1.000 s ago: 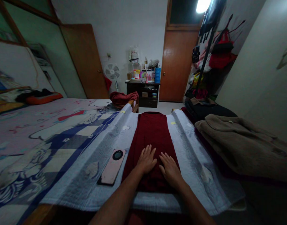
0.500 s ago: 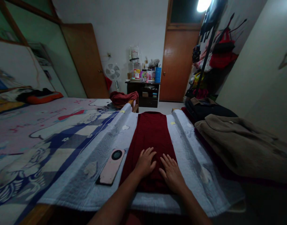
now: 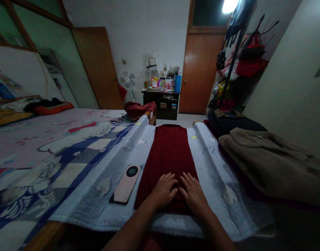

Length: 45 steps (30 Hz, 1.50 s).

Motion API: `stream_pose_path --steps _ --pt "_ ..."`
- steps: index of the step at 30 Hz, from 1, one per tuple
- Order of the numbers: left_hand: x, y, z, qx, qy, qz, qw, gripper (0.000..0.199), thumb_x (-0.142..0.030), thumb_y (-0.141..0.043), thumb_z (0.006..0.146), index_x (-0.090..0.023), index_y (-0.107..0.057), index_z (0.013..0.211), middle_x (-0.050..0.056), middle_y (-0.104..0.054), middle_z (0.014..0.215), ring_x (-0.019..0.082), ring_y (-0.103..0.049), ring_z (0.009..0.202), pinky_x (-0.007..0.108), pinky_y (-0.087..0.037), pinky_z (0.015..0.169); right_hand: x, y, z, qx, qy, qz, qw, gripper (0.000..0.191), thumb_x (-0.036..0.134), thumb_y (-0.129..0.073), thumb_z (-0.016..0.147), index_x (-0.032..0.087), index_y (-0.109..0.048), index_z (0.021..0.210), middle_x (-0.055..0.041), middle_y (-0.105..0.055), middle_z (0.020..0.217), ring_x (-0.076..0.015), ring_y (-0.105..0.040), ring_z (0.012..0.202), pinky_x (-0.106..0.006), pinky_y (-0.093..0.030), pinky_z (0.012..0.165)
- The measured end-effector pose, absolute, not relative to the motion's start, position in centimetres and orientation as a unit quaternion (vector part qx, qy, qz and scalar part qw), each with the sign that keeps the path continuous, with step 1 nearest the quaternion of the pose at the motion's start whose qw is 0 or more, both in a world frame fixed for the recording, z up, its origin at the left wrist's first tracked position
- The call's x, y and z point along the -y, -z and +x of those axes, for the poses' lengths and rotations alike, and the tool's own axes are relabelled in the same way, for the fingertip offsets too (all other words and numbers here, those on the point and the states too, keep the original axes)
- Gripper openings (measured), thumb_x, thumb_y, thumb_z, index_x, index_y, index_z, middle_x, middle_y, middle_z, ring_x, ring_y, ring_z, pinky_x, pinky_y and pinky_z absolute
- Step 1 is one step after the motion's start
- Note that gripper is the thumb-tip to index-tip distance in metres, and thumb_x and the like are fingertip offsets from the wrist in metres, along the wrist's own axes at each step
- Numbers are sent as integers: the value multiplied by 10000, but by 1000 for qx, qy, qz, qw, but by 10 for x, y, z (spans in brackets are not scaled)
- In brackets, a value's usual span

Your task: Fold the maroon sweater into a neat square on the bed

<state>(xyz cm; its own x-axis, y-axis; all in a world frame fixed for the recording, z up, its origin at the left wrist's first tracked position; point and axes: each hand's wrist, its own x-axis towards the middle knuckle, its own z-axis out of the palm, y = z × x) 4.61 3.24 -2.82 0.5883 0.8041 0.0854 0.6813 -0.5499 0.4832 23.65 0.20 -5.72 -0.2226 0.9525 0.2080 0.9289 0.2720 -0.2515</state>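
A dark red folded garment [image 3: 172, 150] lies lengthwise on a pale blue cloth [image 3: 97, 216], its narrower end farther off. My left hand [image 3: 164, 190] rests flat on the near part of the garment, fingers stretched out. Beside it my right hand [image 3: 193, 191] lies on the garment's near right part, fingers also extended. The two thumbs are close together with a small gap between them. A pink phone [image 3: 126, 184] with a round black camera ring lies on the cloth, left of the garment.
On the left is a bed with a patterned sheet [image 3: 71, 167]. A brown coat [image 3: 267, 160] and dark clothes [image 3: 233, 120] are piled on the right. A reddish cloth [image 3: 139, 109] lies beyond the phone. Farther back stand a fan [image 3: 127, 80] and a dark cabinet [image 3: 160, 108].
Both my hands have slid a little toward me along the red garment, and the thumbs are nearer each other. The view has shifted slightly.
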Motion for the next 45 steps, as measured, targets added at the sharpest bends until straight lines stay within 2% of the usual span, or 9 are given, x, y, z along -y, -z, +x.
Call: stream_pose_path --steps 4,17,20,23,24,28,37,41,45 --pt "-28 28 46 -427 -159 869 192 397 -428 -500 892 -237 -553 1236 69 -399 1495 245 -284 1411 467 -203 1168 5 61 243 791 -37 -589 160 505 438 -381 959 251 -408 1428 -32 -344 1514 -229 -271 1411 -455 -279 1137" --pt "-27 29 45 -430 -164 866 195 368 -360 -536 870 -227 -558 1211 74 -394 1498 229 -283 1413 437 -188 1177 33 58 264 786 -105 -589 154 511 399 -388 955 230 -394 1437 -37 -308 1529 -224 -237 1423 -435 -278 1143" --pt "-27 30 46 -429 -168 867 192 369 -357 -534 868 -223 -557 1211 76 -397 1496 232 -293 1408 442 -197 1173 30 40 266 777 -137 -588 177 443 394 -395 955 203 -537 1328 -71 -458 1444 -229 -377 1359 -402 -333 1113" --pt "-27 32 46 -427 -170 868 190 374 -349 -550 855 -223 -560 1207 78 -407 1489 238 -299 1405 454 -201 1170 19 25 259 751 -142 -606 223 387 337 -336 973 193 -663 1120 -98 -673 1165 -216 -611 1108 -369 -455 993" --pt "-27 33 46 -427 -170 868 190 373 -343 -552 852 -223 -561 1205 78 -408 1488 241 -299 1405 458 -203 1169 14 24 254 746 -132 -606 242 373 310 -340 967 183 -667 1094 -103 -692 1107 -217 -637 1051 -371 -477 961" --pt "-28 37 45 -424 -177 869 184 394 -330 -547 846 -221 -553 1224 74 -406 1490 250 -300 1404 476 -209 1166 -1 39 231 747 -67 -571 334 388 183 -363 921 147 -580 1241 -125 -559 1338 -221 -492 1267 -419 -402 1069" --pt "-28 42 49 -458 -154 864 141 610 -264 -485 840 -105 -366 1416 129 -391 1491 221 -313 1397 423 -233 1171 0 71 219 775 -50 -566 278 441 140 -388 895 146 -544 1307 -104 -517 1390 -218 -436 1318 -438 -366 1106" --pt "-23 44 47 -470 -144 866 92 590 -319 -456 881 -162 -349 1439 97 -366 1512 232 -283 1410 463 -217 1168 0 67 218 779 -31 -569 260 442 138 -386 892 124 -545 1305 -110 -506 1399 -224 -429 1323 -434 -373 1101" --pt "-17 44 44 -514 -126 847 44 559 -460 -440 907 -262 -390 1427 85 -321 1535 313 -231 1424 570 -194 1136 2 67 217 785 -18 -568 246 435 141 -390 898 99 -541 1303 -117 -500 1404 -227 -421 1329 -423 -369 1104"
